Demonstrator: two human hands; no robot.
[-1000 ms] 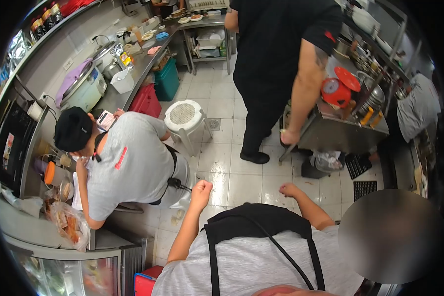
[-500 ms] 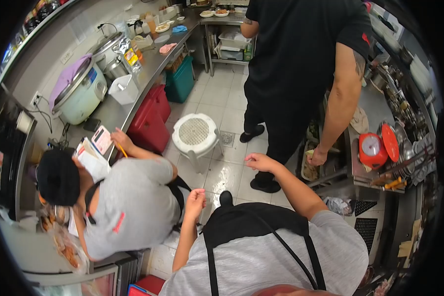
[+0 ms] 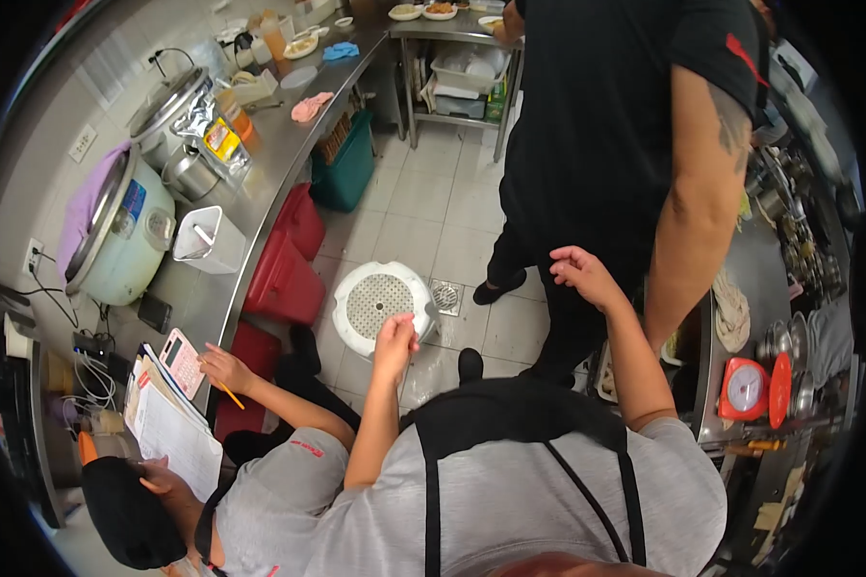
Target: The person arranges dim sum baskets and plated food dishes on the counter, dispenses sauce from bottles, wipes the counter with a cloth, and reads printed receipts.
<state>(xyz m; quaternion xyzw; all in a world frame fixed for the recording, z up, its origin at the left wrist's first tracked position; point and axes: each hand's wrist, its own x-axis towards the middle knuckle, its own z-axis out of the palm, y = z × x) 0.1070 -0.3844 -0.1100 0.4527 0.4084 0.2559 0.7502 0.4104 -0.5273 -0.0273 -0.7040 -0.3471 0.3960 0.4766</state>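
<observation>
My left hand (image 3: 394, 348) is raised in front of the white round stool (image 3: 350, 343), its fingers curled in with nothing visible in them. My right hand (image 3: 584, 276) hangs in the air beside the dark trousers of a standing person in black (image 3: 597, 125). Its fingers are loosely bent and apart, holding nothing. On the left a seated co-worker in a grey shirt (image 3: 298, 462) has one hand on a pink calculator (image 3: 180, 360) and holds a yellow pencil (image 3: 231, 395). Written papers (image 3: 168, 428) lie beside the calculator.
Along the left wall a steel counter (image 3: 277, 144) carries a large rice cooker (image 3: 130, 240) and a white container (image 3: 212, 240). Red bins (image 3: 284, 264) and a green bin (image 3: 342, 168) stand below. A red scale (image 3: 744, 388) sits at right. The standing person blocks the aisle's right side.
I have moved forward, closer to the stool and the counter. My right hand has risen and shifted right; my left hand is higher. The co-worker's papers are now more in view.
</observation>
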